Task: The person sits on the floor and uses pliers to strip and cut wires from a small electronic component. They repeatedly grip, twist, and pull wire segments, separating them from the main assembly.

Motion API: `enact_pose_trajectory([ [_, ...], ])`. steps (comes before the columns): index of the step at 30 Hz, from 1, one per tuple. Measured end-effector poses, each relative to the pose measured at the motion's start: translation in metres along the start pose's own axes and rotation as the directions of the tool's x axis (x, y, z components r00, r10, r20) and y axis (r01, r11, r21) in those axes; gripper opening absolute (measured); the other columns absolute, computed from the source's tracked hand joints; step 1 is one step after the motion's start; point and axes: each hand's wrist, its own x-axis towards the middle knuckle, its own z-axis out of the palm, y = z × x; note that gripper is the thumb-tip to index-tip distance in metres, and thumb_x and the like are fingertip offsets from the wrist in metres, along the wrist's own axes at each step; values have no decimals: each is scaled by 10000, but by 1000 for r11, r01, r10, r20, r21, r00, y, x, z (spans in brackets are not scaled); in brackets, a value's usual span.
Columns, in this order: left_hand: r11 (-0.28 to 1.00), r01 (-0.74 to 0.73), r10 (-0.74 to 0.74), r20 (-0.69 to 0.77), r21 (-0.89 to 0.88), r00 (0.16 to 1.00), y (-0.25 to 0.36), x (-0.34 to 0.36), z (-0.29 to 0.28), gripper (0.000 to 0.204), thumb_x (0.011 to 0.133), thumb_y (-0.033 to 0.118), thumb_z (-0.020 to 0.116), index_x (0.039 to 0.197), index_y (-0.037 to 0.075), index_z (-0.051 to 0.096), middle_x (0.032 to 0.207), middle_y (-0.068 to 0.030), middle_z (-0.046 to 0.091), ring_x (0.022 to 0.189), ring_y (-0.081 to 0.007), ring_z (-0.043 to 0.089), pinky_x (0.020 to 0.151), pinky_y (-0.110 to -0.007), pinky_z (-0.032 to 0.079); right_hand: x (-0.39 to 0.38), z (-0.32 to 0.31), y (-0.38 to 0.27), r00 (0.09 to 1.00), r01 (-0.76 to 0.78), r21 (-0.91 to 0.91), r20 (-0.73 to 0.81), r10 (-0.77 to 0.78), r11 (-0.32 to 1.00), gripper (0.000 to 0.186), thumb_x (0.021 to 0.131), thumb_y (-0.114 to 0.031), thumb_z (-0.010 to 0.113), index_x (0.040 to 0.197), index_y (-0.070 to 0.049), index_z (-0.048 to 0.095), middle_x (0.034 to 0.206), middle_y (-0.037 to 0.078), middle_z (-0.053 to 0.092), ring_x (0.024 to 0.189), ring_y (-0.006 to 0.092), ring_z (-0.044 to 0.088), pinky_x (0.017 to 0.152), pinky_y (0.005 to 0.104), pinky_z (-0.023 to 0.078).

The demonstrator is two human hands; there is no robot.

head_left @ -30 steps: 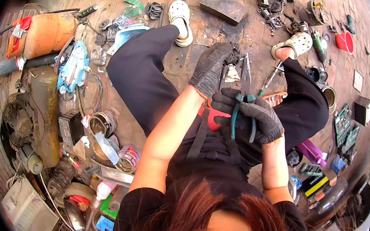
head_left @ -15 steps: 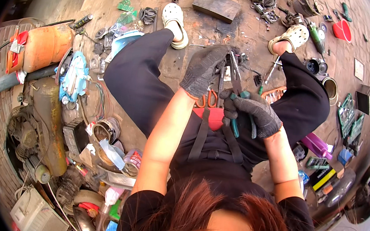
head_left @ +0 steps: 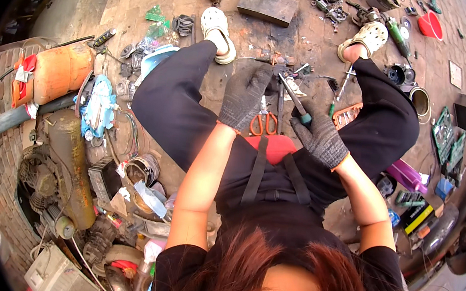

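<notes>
My right hand (head_left: 323,139), in a dark grey knit glove, is closed round long-nosed pliers (head_left: 293,95) with teal handles. Their jaws point up and left, toward the fingers of my left hand (head_left: 244,98). That hand wears a matching glove; its fingers are bent together, and whatever they hold is hidden beneath them. Just past my fingertips, a clear and orange rod-shaped thing (head_left: 276,57) lies on the ground among small dark parts. Orange-handled scissors (head_left: 264,125) lie between my knees, in front of a red seat (head_left: 273,147).
A dark metal block (head_left: 267,6) lies ahead between my feet. To the left are an orange gas cylinder (head_left: 64,73), a rusty tank (head_left: 72,167) and piled parts. At right lie a green angle grinder (head_left: 397,38), a red bowl (head_left: 430,25) and a green tool case (head_left: 448,141).
My hands have moved apart, the left one slightly left and down. The pliers have turned in my right hand, which now covers most of their handles.
</notes>
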Motion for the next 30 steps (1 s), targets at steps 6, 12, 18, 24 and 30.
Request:
enact_pose_trajectory([
  [6, 768, -359, 329, 154, 530, 932, 13, 5, -6, 332, 945, 303, 535, 1020, -4, 638, 735, -90, 622, 626, -128, 582, 594, -277, 461, -7, -11, 4, 998, 57, -196, 12, -56, 979, 201, 857, -113, 606, 1002, -15, 508, 730, 174, 554, 696, 346, 577, 636, 397, 450],
  [12, 828, -330, 299, 140, 453, 944, 8, 8, 8, 465, 952, 431, 448, 874, 30, 669, 721, -179, 627, 681, -336, 627, 621, -408, 460, -14, -8, 6, 1000, 6, 62, 25, -8, 998, 169, 868, -97, 603, 985, -16, 513, 740, 101, 531, 695, 223, 548, 647, 340, 446],
  [18, 923, -214, 193, 96, 319, 976, -1, 7, 14, 466, 950, 406, 479, 803, -8, 638, 608, -124, 587, 549, -222, 590, 544, -353, 443, -14, -6, 3, 996, -70, 186, 67, 58, 980, 161, 874, -76, 601, 994, -12, 517, 767, 46, 498, 722, 117, 486, 660, 283, 436],
  [24, 990, 107, -116, 90, 95, 989, 6, 6, 26, 396, 959, 383, 501, 897, 28, 665, 627, 18, 534, 525, -45, 474, 459, -219, 369, -13, 11, 15, 997, -13, 79, -81, 19, 997, 173, 860, -91, 608, 988, -1, 535, 751, 103, 545, 680, 187, 553, 632, 319, 454],
  [30, 976, 210, -212, 20, 56, 977, 0, 7, 27, 469, 944, 438, 494, 764, 20, 605, 569, -9, 504, 473, -87, 460, 438, -259, 356, -4, 20, 23, 986, -114, -169, -137, 91, 979, 286, 854, -186, 588, 1069, -15, 507, 894, 260, 592, 859, 443, 578, 713, 475, 466],
])
